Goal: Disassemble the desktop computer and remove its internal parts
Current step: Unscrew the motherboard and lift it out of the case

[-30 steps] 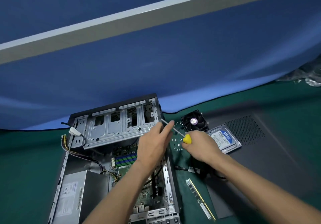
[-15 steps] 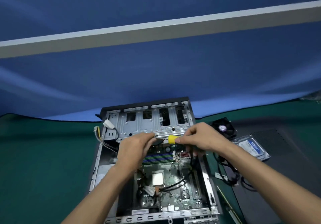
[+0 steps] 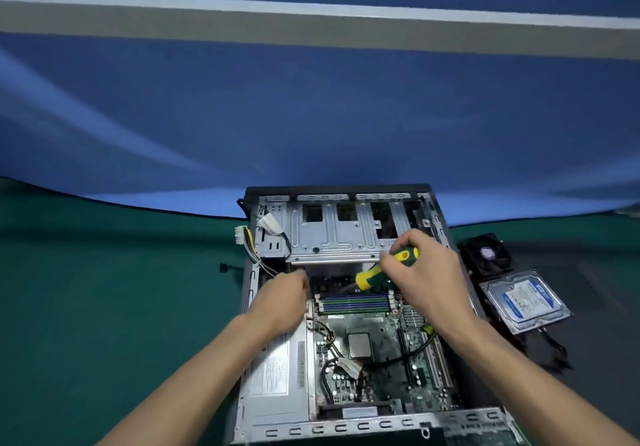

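Since half a second ago, both hands have dropped from the drive cage down to the top edge of the motherboard, and the screwdriver has swung from lying level between them to slanting tip-down.

Desktop computer (image 3: 353,425) lies on its side on the green mat (image 3: 104,289), open face up, so every internal part is reachable from above; side panel (image 3: 588,376) lies flat on the right, apparently serving as a parking spot for removed parts.

Power supply (image 3: 277,376) sits in the near-left of the case, not yet removed; motherboard (image 3: 377,362) also in place, processor bare, memory slots empty; drive cage (image 3: 332,234) at the far end, bays empty.

Hard drive (image 3: 526,302) and cooler fan (image 3: 486,253) already out, resting on the panel, well apart from the working area.

Right hand (image 3: 427,281) wraps the screwdriver (image 3: 384,269) handle, which slants down toward the board's far-left area; shaft blurred, tip not resolvable; judged: lining up on a board mounting screw.

Left hand (image 3: 284,302) reaches in beside the memory slots, fingers blurred; whether it holds anything, cannot tell; judged: guiding the tip or steadying.
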A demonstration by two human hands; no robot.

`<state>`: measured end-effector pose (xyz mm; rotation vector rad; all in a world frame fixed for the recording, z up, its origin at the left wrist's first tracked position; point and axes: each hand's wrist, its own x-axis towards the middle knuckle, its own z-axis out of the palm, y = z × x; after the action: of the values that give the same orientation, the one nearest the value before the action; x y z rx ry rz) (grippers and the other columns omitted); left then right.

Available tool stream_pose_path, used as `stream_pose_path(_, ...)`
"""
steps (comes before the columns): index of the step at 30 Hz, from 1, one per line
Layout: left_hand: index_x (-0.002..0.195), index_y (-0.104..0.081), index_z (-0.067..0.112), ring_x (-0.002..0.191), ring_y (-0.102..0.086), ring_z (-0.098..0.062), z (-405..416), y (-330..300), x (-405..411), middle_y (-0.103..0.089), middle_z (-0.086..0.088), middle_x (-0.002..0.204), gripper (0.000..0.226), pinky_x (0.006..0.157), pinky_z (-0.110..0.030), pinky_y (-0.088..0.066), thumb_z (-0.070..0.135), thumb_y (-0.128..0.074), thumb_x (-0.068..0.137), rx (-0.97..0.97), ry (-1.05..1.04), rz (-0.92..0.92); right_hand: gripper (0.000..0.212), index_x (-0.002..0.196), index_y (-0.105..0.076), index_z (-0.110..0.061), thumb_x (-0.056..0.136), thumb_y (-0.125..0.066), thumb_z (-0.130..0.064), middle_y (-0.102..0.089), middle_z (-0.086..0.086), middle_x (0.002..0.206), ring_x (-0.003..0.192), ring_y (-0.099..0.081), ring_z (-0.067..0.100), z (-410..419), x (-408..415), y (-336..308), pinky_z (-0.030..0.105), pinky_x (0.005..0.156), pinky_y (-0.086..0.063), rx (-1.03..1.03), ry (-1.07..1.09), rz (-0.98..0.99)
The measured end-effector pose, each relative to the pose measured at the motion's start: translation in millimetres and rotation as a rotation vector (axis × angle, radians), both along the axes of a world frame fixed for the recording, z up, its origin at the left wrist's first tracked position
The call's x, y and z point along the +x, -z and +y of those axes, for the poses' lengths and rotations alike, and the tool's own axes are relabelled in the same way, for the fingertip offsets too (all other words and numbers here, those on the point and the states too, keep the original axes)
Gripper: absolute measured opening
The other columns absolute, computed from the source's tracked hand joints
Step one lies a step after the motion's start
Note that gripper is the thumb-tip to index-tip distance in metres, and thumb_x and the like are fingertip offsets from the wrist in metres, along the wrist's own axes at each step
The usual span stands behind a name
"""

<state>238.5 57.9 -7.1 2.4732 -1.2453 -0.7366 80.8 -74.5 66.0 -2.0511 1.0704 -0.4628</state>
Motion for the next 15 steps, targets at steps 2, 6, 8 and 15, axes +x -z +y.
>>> stream_pose_path(2, 0.118, -0.06, 0.006, 0.105, -0.059, -0.024, -0.6, 9.0, 1.3, -0.061, -0.012, 0.122, 0.036, 0.092, -0.032, -0.046, 0.0, -0.036, 0.093, 0.121, 0.009, 0.108, 0.018, 0.072, -0.052, -0.028, 0.081, -0.066, -0.032, -0.058, -0.007, 0.057, 0.04, -0.042, 0.008, 5.9, 1.3, 8.3, 0.025, 0.038, -0.032, -0.052, -0.034, 0.079)
stream_pose_path(6, 0.132, -0.049, -0.001, 0.126, -0.046, -0.029, -15.3, 16.2, 15.7, -0.045, -0.016, 0.141, 0.039, 0.103, -0.033, -0.035, 0.008, -0.034, 0.097, 0.331, 0.017, 0.342, 0.018, 0.074, -0.051, -0.027, 0.083, -0.065, -0.036, -0.056, -0.008, 0.062, 0.048, -0.043, 0.007, 13.3, 6.9, 25.8, 0.021, 0.042, -0.029, -0.098, -0.09, 0.163)
stream_pose_path(8, 0.138, -0.042, 0.001, 0.135, -0.036, -0.028, -21.0, 18.3, 19.1, -0.035, -0.014, 0.149, 0.043, 0.109, -0.035, -0.028, 0.012, -0.031, 0.098, 0.433, 0.073, 0.343, 0.019, 0.074, -0.05, -0.026, 0.084, -0.064, -0.036, -0.053, -0.009, 0.061, 0.05, -0.043, 0.006, 15.6, 11.0, 32.5, 0.019, 0.044, -0.028, -0.108, -0.131, 0.18)
stream_pose_path(15, 0.144, -0.03, 0.001, 0.143, -0.017, -0.028, -29.3, 32.4, 22.9, -0.017, -0.014, 0.156, 0.046, 0.114, -0.036, -0.018, 0.013, -0.022, 0.101, 0.561, 0.124, 0.313, 0.018, 0.08, -0.048, -0.022, 0.087, -0.057, -0.036, -0.053, -0.009, 0.07, 0.065, -0.05, 0.012, 19.2, 21.8, 45.3, 0.025, 0.054, -0.034, -0.17, -0.265, 0.245)
